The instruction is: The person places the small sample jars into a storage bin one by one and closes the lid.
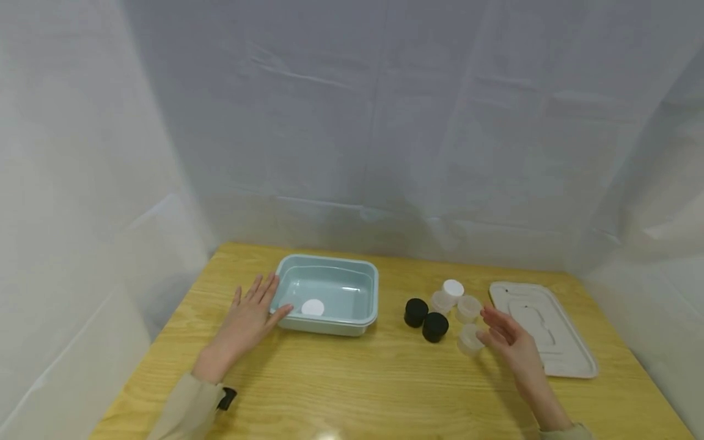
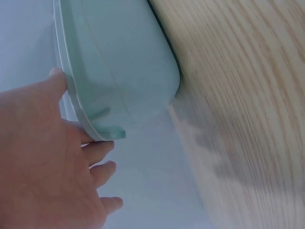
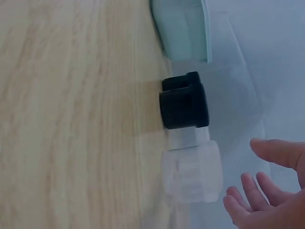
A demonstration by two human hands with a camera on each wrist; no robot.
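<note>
Head view: left hand (image 1: 247, 321) flat on table (image 1: 357, 379), fingers straight, thumb touching green tub (image 1: 371, 287); white lid (image 1: 312, 307) lies inside. Right hand (image 1: 508, 342) open, holding nothing, just beside clear jar (image 1: 470, 340); black jars (image 1: 425, 319) nearby. Left wrist: thumb (image 2: 56, 78) on tub rim (image 2: 78, 112). Right wrist: relaxed fingers (image 3: 274, 152) near clear jar (image 3: 193, 171), not touching.

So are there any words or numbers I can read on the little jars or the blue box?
No, there are none to read. The black jars, the clear jars and the white-lidded jar are plain. The blue-green tub has no label that shows, and neither does the white disc inside it. The white tray lid has only raised shapes, no letters.
</note>
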